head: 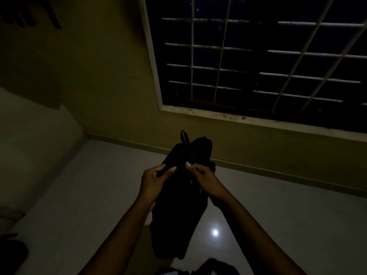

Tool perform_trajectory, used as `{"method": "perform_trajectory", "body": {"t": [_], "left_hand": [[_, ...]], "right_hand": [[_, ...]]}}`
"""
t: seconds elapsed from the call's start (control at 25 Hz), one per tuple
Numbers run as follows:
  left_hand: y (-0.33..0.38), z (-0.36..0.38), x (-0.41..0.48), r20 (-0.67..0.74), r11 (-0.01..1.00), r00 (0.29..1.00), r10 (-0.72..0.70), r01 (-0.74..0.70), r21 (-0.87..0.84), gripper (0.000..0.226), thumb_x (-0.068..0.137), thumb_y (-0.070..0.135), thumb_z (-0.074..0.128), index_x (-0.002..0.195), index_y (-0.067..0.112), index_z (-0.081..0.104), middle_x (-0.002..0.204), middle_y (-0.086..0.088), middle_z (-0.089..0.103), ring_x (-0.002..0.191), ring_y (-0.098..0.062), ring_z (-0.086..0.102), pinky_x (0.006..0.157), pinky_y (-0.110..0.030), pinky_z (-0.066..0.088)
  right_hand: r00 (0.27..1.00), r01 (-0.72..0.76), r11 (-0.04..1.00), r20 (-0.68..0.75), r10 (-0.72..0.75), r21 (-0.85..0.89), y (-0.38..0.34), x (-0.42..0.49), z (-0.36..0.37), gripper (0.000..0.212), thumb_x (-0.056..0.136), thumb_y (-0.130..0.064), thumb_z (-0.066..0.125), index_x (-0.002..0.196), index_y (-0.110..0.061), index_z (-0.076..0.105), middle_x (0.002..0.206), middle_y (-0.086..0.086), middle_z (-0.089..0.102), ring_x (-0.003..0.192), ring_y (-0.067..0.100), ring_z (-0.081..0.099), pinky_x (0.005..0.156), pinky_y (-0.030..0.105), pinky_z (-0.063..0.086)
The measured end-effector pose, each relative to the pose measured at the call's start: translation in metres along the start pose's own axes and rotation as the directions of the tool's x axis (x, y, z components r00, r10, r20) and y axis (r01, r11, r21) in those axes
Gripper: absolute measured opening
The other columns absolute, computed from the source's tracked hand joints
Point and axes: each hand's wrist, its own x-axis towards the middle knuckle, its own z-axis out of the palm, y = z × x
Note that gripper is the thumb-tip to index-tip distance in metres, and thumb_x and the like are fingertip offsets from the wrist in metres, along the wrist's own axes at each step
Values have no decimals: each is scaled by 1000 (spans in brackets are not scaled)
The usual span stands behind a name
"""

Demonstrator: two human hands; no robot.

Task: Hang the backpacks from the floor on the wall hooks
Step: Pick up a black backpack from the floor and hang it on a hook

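I hold a black backpack (178, 215) up off the floor in the middle of the dim view. Its top loop handle (184, 135) sticks up above the bag. My left hand (154, 182) grips the bag's upper left side. My right hand (204, 178) grips the upper right side, thumb on the fabric. The lower part of the bag hangs down between my forearms. No wall hook shows clearly; dark shapes (29, 18) sit high on the wall at the top left.
A barred window (258, 56) with a pale sill fills the upper right. A yellowish wall (103, 76) runs behind the bag. The glossy tiled floor (278, 215) reflects a light spot. Another dark object (216, 267) lies at the bottom edge, and dark things (10, 253) at the lower left.
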Motion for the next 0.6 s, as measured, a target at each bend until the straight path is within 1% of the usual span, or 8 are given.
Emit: {"method": "perform_trajectory", "body": {"t": [0.08, 0.12, 0.24, 0.32, 0.44, 0.48, 0.52, 0.6], "left_hand": [[-1, 2, 1, -41, 1000, 999, 24, -24, 7, 34, 81, 16, 67, 114, 6, 65, 105, -9, 70, 86, -12, 69, 82, -27, 57], [0, 3, 1, -39, 999, 999, 36, -35, 23, 31, 82, 13, 65, 112, 6, 66, 99, -6, 71, 81, -9, 69, 76, -22, 56], [0, 4, 1, -22, 997, 998, 64, -63, 33, 28, 83, 10, 63, 110, 9, 67, 93, 0, 71, 90, -17, 68, 78, -21, 53], [-2, 4, 0, -18, 992, 994, 105, -104, 71, 21, 83, 9, 63, 102, 16, 69, 94, -2, 72, 93, -17, 67, 77, -17, 53], [-4, 6, -6, 16, 972, 989, 145, -146, 186, 14, 83, 9, 63, 94, 12, 72, 98, -11, 72, 95, -22, 66, 83, -26, 50], [-6, 7, -9, 40, 958, 987, 159, -163, 235, 15, 83, 9, 64, 95, 7, 72, 100, -13, 72, 94, -22, 66, 83, -26, 49], [-8, 9, -10, 55, 940, 982, 180, -188, 284, 17, 82, 9, 64, 95, 1, 72, 101, -17, 72, 93, -21, 66, 82, -25, 49], [-14, 14, -13, 23, 908, 972, 232, -225, 354, 20, 82, 9, 65, 95, -5, 70, 102, -20, 72, 89, -18, 67, 79, -20, 48]], "right_hand": [[998, 37, 991, -48, -43, -126, 0, 5, -16, 41, 94, -30, 51, 53, -24, 52, 58, -3, 53, 60, 10, 53, 60, 25, 41], [994, 50, 983, -89, -67, -177, 2, 9, -24, 40, 91, -33, 54, 53, -25, 57, 58, -1, 57, 61, 13, 57, 61, 29, 46], [980, 64, 963, -168, -110, -261, 11, 15, -45, 29, 83, -41, 63, 76, -16, 75, 76, 7, 74, 77, 20, 70, 74, 39, 56], [965, 114, 973, -211, -157, -200, 13, 16, -58, 24, 81, -34, 69, 84, -11, 76, 84, 8, 75, 81, 18, 70, 78, 37, 56], [967, 158, 978, -180, -181, -134, 4, 23, -65, 26, 80, -26, 70, 101, -10, 71, 91, 11, 74, 86, 17, 69, 81, 31, 54], [977, 135, 978, -144, -159, -158, 3, 30, -65, 27, 80, -29, 71, 100, -10, 71, 89, 12, 74, 85, 18, 69, 78, 31, 54], [987, 105, 972, -98, -128, -208, 3, 38, -66, 25, 79, -32, 72, 90, -11, 73, 81, 10, 73, 79, 18, 69, 71, 30, 53], [997, 74, 952, 9, -75, -297, 3, 51, -68, 26, 77, -35, 73, 64, -13, 66, 61, 3, 63, 58, 7, 61, 55, 22, 42]]}}
